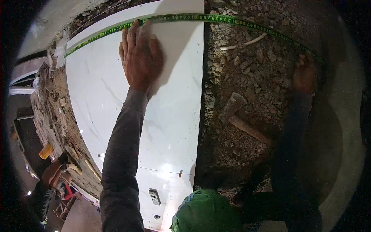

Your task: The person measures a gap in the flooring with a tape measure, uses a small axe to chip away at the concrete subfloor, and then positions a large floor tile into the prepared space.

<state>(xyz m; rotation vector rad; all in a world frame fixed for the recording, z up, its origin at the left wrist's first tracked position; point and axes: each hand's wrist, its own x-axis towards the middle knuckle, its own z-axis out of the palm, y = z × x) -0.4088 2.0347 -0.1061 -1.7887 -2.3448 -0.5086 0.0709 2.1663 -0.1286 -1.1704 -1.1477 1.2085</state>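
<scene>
A green tape measure (174, 17) lies stretched in a long arc across the far part of a white marbled slab (170, 77) and on over the rubble to the right. My left hand (142, 60) rests on the slab with its fingers stretched out, their tips touching the tape's near edge. Far to the right, in shadow, my right hand (304, 77) has its bent fingers at the tape close to the wall; it seems to pinch the blade there. A hammer (247, 121) with a worn handle lies on the rubble between the slab and my right arm.
Broken rubble (255, 73) borders the slab's right edge, with a pale bent tube (247, 43) on it. A small grey device (154, 197) sits on the near slab. Green cloth (205, 212) fills the bottom middle. Another person's arm (50, 176) shows at lower left.
</scene>
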